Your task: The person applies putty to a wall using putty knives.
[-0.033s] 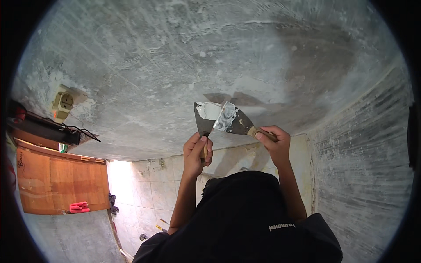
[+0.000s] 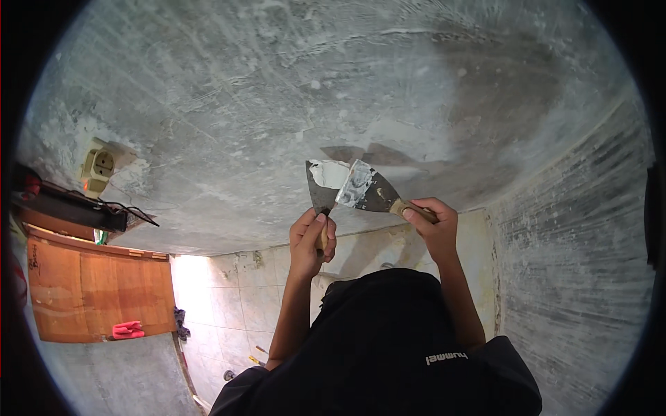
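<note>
My left hand [image 2: 309, 239] is wrapped round the wooden handle of a putty knife [image 2: 321, 197], its blade pointing up. A thick dab of white putty [image 2: 329, 173] sits on the upper part of that blade. In my right hand [image 2: 437, 227] is a second putty knife [image 2: 380, 195], gripped by its wooden handle and tilted to the left. White putty smears its broad edge, which meets or overlaps the left blade; exact contact cannot be made out. Both blades are in front of a patchy grey plastered wall [image 2: 243, 132] and cast shadows on it.
At the left, a beige power socket [image 2: 102, 163] sticks out from the wall, above a dark shelf-like ledge [image 2: 69, 201] with black cables. Lower down are an orange-brown wooden panel [image 2: 104, 284] and a red cloth [image 2: 127, 330]. Another grey wall [image 2: 569, 256] rises at the right.
</note>
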`<state>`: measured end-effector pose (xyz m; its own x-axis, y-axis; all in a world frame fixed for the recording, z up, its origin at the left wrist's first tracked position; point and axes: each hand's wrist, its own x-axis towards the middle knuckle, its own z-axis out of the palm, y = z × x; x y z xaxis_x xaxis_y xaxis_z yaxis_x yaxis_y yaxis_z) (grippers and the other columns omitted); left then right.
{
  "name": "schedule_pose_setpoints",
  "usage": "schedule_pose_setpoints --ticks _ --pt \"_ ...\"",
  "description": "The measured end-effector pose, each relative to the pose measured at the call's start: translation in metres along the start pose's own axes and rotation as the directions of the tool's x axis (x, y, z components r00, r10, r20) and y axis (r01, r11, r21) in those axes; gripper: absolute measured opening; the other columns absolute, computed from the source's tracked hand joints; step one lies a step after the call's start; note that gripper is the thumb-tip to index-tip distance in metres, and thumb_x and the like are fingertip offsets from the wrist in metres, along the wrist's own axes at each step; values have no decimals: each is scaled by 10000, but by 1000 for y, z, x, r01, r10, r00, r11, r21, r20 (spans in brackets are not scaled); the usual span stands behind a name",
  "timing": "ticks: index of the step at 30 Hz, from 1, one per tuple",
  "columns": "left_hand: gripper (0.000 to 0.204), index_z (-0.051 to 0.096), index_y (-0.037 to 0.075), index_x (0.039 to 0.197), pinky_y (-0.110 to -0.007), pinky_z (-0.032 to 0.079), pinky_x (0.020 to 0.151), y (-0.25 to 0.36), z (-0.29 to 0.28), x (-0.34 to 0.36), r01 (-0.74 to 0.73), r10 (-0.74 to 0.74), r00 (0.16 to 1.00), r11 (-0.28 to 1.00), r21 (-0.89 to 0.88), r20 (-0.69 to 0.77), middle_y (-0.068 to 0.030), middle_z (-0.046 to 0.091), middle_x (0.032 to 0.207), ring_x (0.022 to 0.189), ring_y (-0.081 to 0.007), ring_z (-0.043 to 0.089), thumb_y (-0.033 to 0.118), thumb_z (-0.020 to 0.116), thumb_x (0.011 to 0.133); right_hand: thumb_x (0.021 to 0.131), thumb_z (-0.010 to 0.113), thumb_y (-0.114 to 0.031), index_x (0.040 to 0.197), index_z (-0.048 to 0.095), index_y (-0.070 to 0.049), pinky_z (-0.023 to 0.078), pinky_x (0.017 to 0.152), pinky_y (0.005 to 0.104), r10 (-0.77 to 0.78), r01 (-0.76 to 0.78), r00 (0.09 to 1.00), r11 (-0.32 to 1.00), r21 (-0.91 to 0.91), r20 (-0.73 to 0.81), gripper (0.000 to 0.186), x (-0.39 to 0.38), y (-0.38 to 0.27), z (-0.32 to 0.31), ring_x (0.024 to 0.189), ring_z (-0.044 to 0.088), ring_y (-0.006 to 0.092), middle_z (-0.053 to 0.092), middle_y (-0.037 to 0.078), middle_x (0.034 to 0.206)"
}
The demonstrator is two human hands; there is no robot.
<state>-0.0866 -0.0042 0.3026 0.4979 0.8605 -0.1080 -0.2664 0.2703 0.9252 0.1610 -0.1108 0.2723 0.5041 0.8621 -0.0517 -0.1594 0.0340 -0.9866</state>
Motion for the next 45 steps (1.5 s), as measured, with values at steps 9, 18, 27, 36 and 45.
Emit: schedule_pose_setpoints --ticks 9,18,27,36,45 --pt "387 552 34 1346 -223 270 292 4 3 8 192 -154 976 941 -278 155 -70 514 665 359 -82 335 297 387 1116 874 815 -69 1063 724 -10 407 508 201 5 -9 1000 975 224 21 218 -1 30 -12 605 547 39 708 23 816" --pt "419 464 88 1464 -176 299 282 1 -4 3 423 -225 888 741 -522 400 -68 500 698 365 -58 326 298 308 1137 791 866 -11 1040 718 -23 529 735 265 -284 265 949 954 142 139 290 10 20 -26 859 671 118 721 59 991" --pt "437 350 112 1518 -206 267 279 14 -3 2 354 -193 912 817 -455 361 -86 508 655 333 -82 320 300 348 1123 748 845 -61 1027 717 -124 532 729 345 -592 677 716 460 -575 370 314 -19 -72 -49 858 642 244 729 51 1191" --pt "432 330 113 1505 -234 286 284 17 10 -1 333 -184 915 847 -414 360 -103 528 645 323 -110 340 281 378 1110 767 793 -5 1068 700 -151 536 744 387 -657 634 667 251 -732 352 347 -25 -42 -37 903 631 279 727 68 1104" --pt "523 252 108 1543 -247 304 307 15 25 -4 145 -134 980 987 -68 149 -117 581 667 339 -112 384 230 453 1076 782 784 8 1015 737 -123 577 701 362 -722 610 652 320 -725 230 272 -27 -33 -32 866 705 280 729 106 1082"
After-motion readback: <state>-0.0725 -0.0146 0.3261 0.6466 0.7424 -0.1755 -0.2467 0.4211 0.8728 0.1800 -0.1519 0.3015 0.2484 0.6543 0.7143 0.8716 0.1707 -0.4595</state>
